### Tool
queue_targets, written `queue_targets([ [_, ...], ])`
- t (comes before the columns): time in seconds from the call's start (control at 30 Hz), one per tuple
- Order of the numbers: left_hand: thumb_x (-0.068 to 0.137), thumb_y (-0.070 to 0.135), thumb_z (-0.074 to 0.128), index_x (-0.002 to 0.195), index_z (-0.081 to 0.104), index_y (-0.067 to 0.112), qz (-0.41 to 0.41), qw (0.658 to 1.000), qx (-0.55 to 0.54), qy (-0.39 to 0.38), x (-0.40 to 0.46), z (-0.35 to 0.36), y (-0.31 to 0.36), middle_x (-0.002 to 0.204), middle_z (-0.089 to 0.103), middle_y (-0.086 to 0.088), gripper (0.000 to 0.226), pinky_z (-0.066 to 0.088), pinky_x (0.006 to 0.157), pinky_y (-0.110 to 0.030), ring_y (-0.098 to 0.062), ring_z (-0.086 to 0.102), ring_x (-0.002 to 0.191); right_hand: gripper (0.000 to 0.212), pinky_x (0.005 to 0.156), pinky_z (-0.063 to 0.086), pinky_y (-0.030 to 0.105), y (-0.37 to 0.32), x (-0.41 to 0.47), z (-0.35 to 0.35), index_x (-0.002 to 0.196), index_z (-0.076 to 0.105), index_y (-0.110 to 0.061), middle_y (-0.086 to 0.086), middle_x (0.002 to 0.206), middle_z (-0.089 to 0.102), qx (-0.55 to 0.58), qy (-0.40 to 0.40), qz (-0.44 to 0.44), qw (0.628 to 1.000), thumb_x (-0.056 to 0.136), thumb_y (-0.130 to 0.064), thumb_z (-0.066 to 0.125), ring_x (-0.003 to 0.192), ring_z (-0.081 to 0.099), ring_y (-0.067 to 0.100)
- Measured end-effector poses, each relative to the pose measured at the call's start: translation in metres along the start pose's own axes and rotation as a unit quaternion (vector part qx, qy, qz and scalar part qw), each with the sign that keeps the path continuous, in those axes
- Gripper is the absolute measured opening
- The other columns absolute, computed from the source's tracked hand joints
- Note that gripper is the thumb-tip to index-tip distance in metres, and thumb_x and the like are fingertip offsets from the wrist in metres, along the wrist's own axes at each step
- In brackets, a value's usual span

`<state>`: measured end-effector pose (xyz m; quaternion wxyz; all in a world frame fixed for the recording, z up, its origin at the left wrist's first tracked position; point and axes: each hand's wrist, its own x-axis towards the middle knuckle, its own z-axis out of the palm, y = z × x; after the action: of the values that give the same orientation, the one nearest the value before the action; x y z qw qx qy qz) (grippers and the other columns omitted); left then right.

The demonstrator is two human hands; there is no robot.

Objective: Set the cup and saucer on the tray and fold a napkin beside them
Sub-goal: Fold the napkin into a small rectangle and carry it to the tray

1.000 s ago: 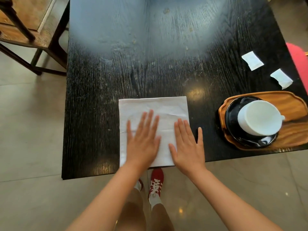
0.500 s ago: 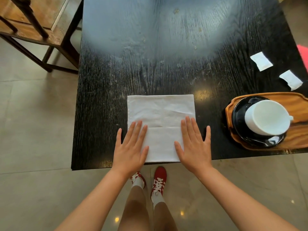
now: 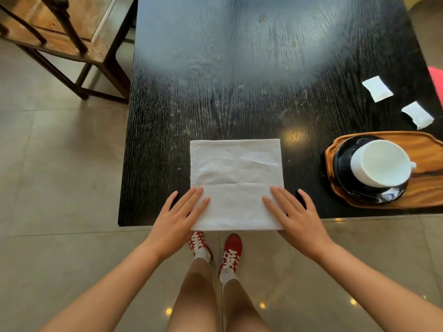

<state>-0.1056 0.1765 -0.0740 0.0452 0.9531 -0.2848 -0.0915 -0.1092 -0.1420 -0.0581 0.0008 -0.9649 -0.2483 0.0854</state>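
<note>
The cup-and-saucer part looks done: the white cup sits on the glossy black saucer on the wooden tray, well off to the right of the right hand. Folding is in hand. Both grips lie wide and flat, holding nothing; the left hand and right rest fingers on the near corners of the soft, creased napkin (apparently cloth), square on the grained black table. Next, pinch those corners and lift them away.

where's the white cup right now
In the head view the white cup sits on the black saucer at the left end of the wooden tray, by the table's near right edge, right of the napkin.
</note>
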Motion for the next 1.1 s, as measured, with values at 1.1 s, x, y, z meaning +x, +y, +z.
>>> queue_targets([
  [1.1,0.086,0.002,0.061,0.081,0.064,0.001,-0.344,0.846,-0.295,0.281,0.046,-0.013,0.028,0.072,0.058,-0.005,0.005,0.037,0.060,-0.021,-0.018,0.053,0.066,0.022,0.088,0.033,0.043,-0.017,0.050,-0.015,0.067,0.058,-0.008,0.002,0.062,0.055,0.338,0.196,0.377,0.839,0.086,-0.018,0.064,0.065,0.048,0.019],
])
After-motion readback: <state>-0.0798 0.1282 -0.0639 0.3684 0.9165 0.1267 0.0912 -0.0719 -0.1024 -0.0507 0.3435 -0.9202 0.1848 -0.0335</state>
